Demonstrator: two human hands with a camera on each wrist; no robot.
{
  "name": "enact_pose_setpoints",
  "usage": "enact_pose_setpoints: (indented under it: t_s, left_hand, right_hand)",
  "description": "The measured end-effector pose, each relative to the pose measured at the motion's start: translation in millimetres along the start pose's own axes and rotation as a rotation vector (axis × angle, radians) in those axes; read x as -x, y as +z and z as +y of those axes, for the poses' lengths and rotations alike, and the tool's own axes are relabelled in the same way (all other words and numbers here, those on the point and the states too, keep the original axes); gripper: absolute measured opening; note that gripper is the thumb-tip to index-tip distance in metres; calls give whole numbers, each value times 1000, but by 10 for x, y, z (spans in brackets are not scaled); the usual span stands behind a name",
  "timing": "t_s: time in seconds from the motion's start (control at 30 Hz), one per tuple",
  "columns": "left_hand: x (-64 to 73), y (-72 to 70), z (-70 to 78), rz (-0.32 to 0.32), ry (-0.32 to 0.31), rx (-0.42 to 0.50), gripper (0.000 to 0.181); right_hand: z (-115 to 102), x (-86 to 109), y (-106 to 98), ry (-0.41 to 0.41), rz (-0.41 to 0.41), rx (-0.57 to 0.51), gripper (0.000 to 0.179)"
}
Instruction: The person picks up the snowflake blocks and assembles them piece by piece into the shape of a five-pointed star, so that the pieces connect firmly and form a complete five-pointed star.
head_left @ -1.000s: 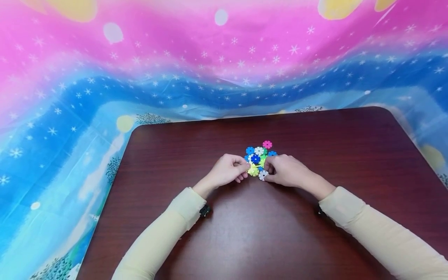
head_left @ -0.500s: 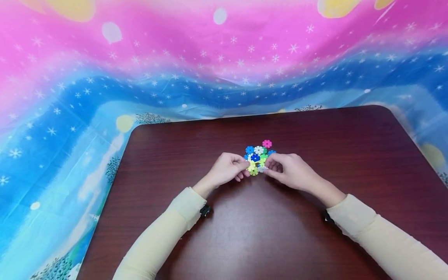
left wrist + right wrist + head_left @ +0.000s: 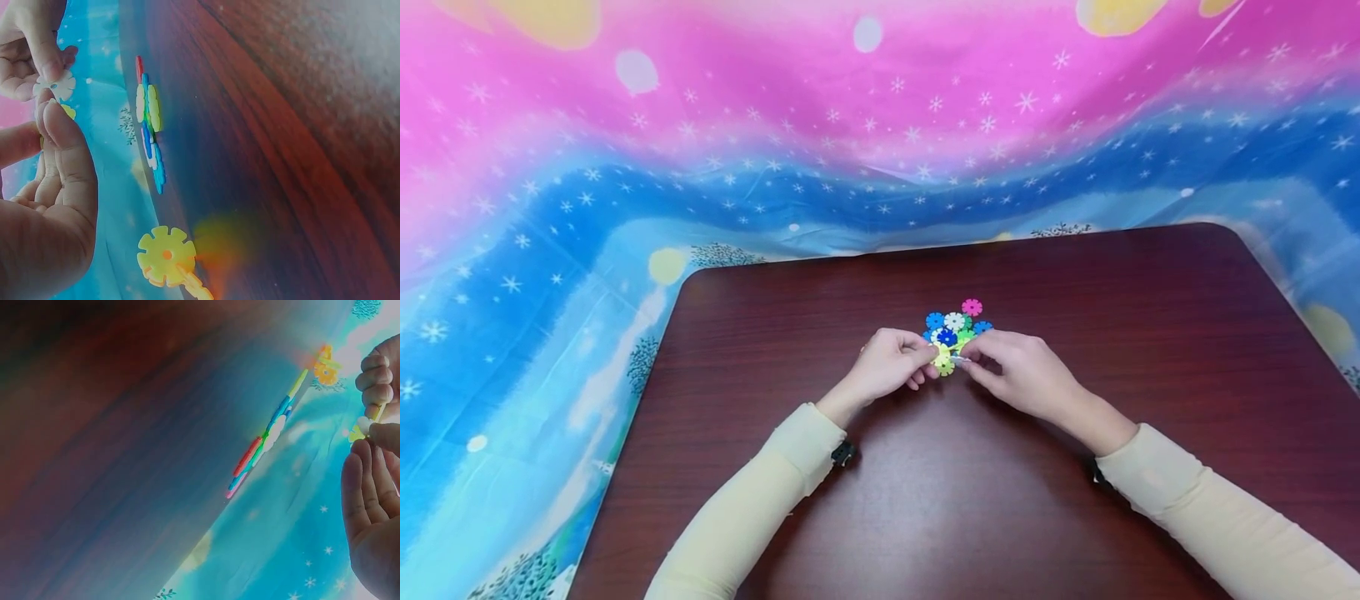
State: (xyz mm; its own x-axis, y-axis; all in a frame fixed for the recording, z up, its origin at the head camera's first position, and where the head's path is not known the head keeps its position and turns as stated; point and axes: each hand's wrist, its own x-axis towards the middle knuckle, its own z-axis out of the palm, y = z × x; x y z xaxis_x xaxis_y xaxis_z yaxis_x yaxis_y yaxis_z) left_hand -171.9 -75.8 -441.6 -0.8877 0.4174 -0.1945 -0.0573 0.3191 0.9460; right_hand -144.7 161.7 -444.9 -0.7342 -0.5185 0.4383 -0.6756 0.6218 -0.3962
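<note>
Over the table, my left hand [image 3: 891, 362] pinches a yellow slotted flower-shaped disc [image 3: 942, 357] between thumb and fingers. A white slotted disc [image 3: 59, 85] is pinched by my right hand [image 3: 1030, 375] and seen edge-on in the head view. The two discs meet or nearly meet; whether their slots interlock cannot be told. Fingers cover much of both. Close beyond the hands lies a group of similar discs, among them a pink one [image 3: 972, 307], a light blue one [image 3: 935, 321] and a dark blue one [image 3: 947, 337].
All of this is at a dark reddish-brown table [image 3: 865, 517] with rounded far corners. Yellow and orange discs [image 3: 166, 255] appear apart from the row of discs in the left wrist view. A pink and blue snowflake-patterned cloth [image 3: 820, 167] hangs behind.
The white disc has gone from facing the camera to edge-on and moved left toward the yellow disc with my right hand. My left hand has stayed nearly in place.
</note>
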Motion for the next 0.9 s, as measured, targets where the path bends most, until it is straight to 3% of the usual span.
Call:
enact_pose_setpoints:
  t_s: [0.27,0.9]
  left_hand:
    - [-1,34,-26,5,24,38,20]
    - [21,86,-21,30,58,15,20]
  right_hand:
    - [-7,8,10,-40,27,22,21]
    - [-34,3,34,-39,52,28,22]
